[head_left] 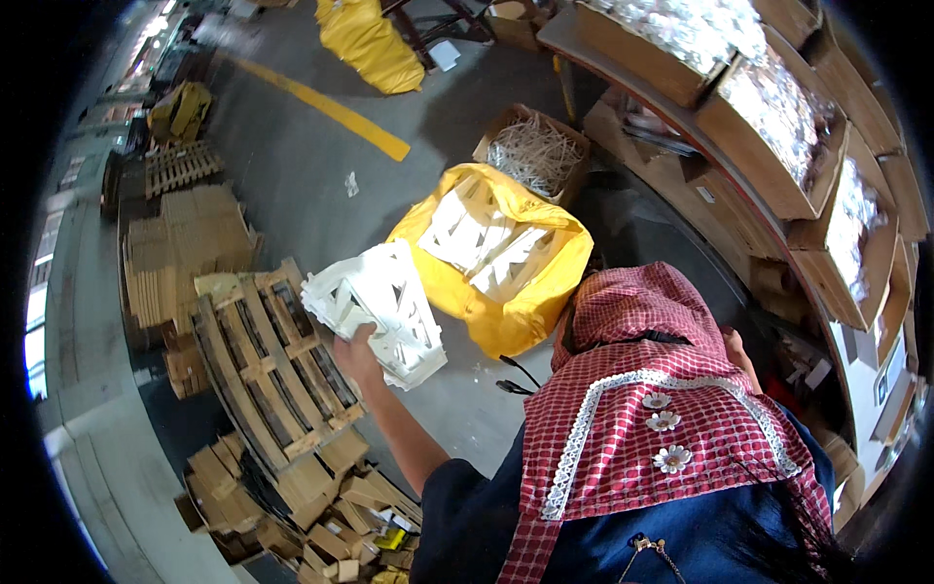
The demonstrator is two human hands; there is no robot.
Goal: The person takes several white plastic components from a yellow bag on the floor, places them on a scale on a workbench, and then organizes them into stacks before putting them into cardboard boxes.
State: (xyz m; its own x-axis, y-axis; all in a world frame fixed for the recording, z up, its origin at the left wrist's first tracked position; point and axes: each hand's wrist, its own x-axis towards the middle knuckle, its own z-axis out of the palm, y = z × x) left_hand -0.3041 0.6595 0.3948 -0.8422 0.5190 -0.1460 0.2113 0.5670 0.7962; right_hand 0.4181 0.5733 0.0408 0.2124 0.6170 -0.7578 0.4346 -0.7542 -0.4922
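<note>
A: Let's start with the edges. Where's the room?

B: Far left! Grey floor (263, 190) opens out there, a yellow line (316, 105) running across it and a small scrap (351, 183) lying nearer. Closer in, it tightens: a wooden pallet (263, 365) on the left, a yellow bag (501, 326) in the middle.

A: And beyond the bag?

B: A cardboard box (574, 173) full of pale strips (533, 151), just beside the bag's far rim. Over on the right a long curving bench (671, 105) closes that side, lined with open cartons (793, 200) of shiny wrapped goods (773, 112).

A: Now the grip!

B: The left hand (360, 358) has a white panel (384, 307), closed on its near left edge, thumb on the upper face. The panel reaches away from the fingers, far and to the right, all triangular cut-outs, tilted between pallet and bag.

A: Touching the bag?

B: Its right side overlaps the bag's left edge from up here; whether they touch, I can't tell. The bag's mouth gapes wide, with more white pieces (477, 238) lying inside.

A: And the right hand (736, 348)?

B: Out past the right side of the red checked apron (623, 428), mostly hidden, well apart from the panel. Open or closed, I can't tell.
</note>
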